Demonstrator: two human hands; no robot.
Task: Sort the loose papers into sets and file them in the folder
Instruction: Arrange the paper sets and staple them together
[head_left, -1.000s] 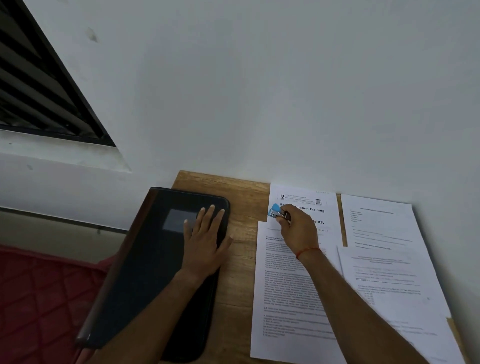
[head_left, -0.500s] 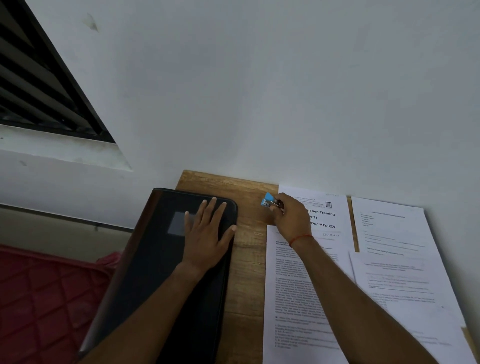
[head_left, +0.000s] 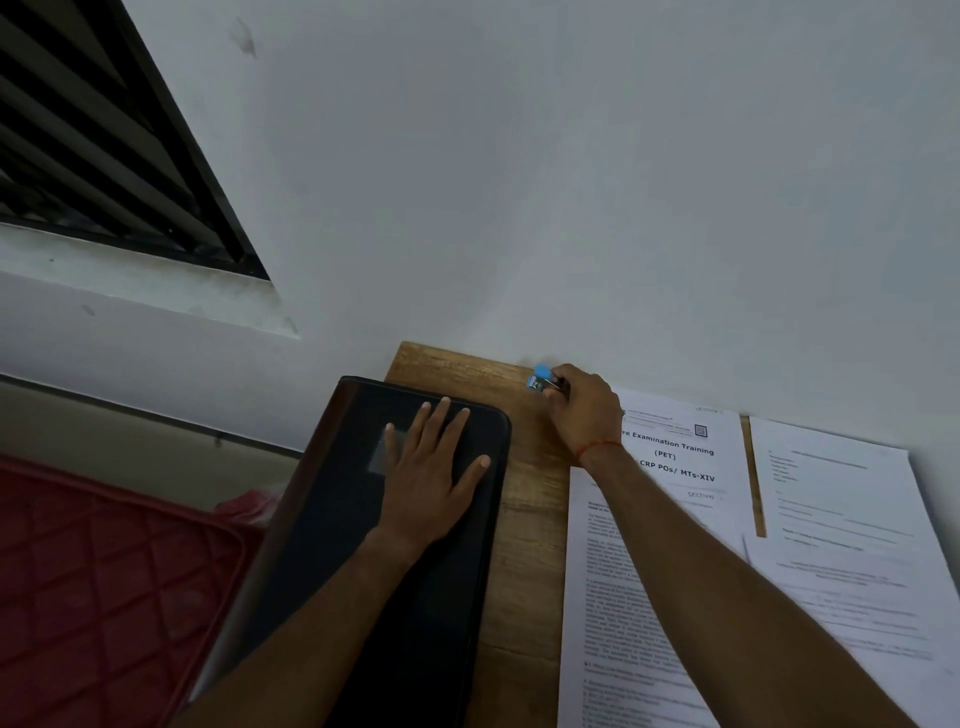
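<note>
Mid-frame, small blue binder clip (head_left: 543, 375) pinched in grip of right hand (head_left: 582, 410); loose white printed papers (head_left: 623, 623) just lower right, long axis down-frame, nearest that hand; left hand (head_left: 434, 483) flat on closed black folder (head_left: 441, 623).

my left hand (head_left: 434, 467) flat, palm down, fingers spread. right arm stretched forward, right hand (head_left: 582, 410) fingertips pinching blue clip (head_left: 542, 375).

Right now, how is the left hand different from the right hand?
The left hand lies flat, fingers spread, on the black folder; the right hand pinches a small blue clip at the wooden table's far edge. The right hand's wrist wears a red thread; the left hand's wrist shows none. Both are bare and reach forward.
</note>
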